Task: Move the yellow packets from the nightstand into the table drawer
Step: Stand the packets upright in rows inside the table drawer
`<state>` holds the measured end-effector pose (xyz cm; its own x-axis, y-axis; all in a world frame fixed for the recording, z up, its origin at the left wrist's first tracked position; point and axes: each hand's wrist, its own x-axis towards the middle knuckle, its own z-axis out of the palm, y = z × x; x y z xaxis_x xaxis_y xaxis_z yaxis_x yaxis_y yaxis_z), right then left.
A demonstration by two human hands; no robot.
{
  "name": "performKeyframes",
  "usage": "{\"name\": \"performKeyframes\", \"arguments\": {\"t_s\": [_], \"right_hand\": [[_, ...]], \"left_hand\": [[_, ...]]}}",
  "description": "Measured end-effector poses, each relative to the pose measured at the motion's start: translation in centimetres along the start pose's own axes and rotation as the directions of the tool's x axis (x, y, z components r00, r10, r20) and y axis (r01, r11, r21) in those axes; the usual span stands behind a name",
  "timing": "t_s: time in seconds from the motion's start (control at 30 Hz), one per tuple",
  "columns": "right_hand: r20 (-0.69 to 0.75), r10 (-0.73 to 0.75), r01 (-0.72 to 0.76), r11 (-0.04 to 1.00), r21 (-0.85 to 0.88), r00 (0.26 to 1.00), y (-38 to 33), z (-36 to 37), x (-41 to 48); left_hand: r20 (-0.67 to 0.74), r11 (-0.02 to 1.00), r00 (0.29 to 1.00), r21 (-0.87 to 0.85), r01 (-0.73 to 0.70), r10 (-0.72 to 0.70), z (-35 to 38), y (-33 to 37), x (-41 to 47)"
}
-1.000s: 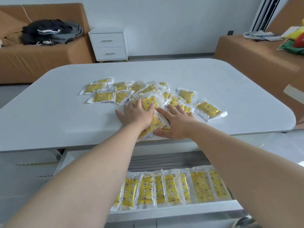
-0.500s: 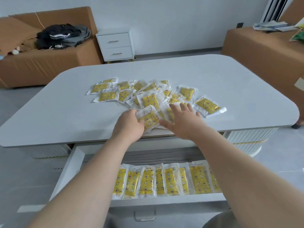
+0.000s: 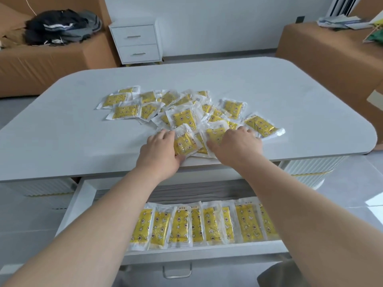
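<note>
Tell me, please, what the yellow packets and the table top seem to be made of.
Packets: likely clear glossy plastic film; crinkled see-through sealed edges glint around the yellow printed inside. Table top: smooth matte pale grey, perhaps laminate or stone; no grain shows.

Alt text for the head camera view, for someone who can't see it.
Left hand grips one yellow packet, right hand rests on the scattered pile on a white table. Below, an open drawer holds a row of packets.

yellow packets (image 3: 182, 119) scattered, drawer (image 3: 207, 252) seemingly half-full
</note>
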<state>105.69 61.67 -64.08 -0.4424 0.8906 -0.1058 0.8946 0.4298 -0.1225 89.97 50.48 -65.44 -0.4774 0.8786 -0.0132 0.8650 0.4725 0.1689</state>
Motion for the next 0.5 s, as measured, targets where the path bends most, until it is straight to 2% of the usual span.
{"name": "performKeyframes", "arguments": {"t_s": [0.23, 0.33, 0.5], "right_hand": [[0.021, 0.054, -0.057, 0.983, 0.172, 0.998, -0.2, 0.3, 0.9], [0.028, 0.1, -0.104, 0.951, 0.292, 0.995, -0.1, 0.3, 1.1], [-0.029, 0.102, -0.077, 0.884, 0.46, 0.994, 0.5, -0.2, 0.8]], "left_hand": [[-0.087, 0.998, 0.995, -0.024, 0.051, -0.053, -0.3, -0.3, 0.4], [-0.145, 0.998, 0.987, -0.02, 0.061, -0.063, -0.3, -0.2, 0.4], [-0.176, 0.996, 0.982, -0.066, 0.056, -0.067, -0.3, -0.2, 0.1]]}}
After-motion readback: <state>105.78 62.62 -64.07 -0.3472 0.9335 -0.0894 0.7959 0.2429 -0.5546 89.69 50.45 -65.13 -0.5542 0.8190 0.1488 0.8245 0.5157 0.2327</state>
